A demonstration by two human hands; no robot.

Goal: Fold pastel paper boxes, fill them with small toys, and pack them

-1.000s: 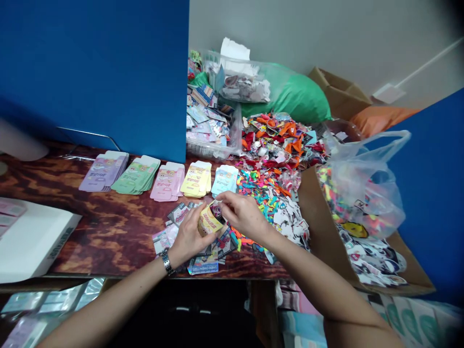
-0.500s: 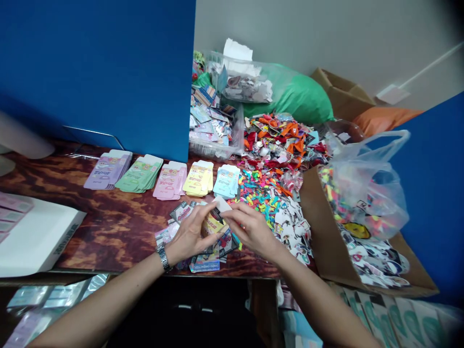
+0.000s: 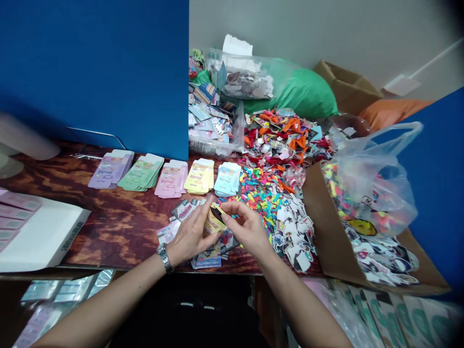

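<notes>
Yellow printed carton [image 3: 213, 224], head view: held just above loose printed cards [image 3: 183, 210] on the wooden worktop [image 3: 116, 227]. Left hand [image 3: 189, 236] and right hand [image 3: 245, 228] pinch it, both grips clenched. Pastel flat cartons [image 3: 170, 179] behind are stacked by colour, keeping each hue apart.

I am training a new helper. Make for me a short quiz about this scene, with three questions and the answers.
1. Which hand wears the metal wristwatch?
2. How many pastel carton stacks stand in the row on the wooden table?
3. True or false: the small yellow carton is between the left hand and the right hand.

Key: 1. left; 2. five; 3. true.
</notes>
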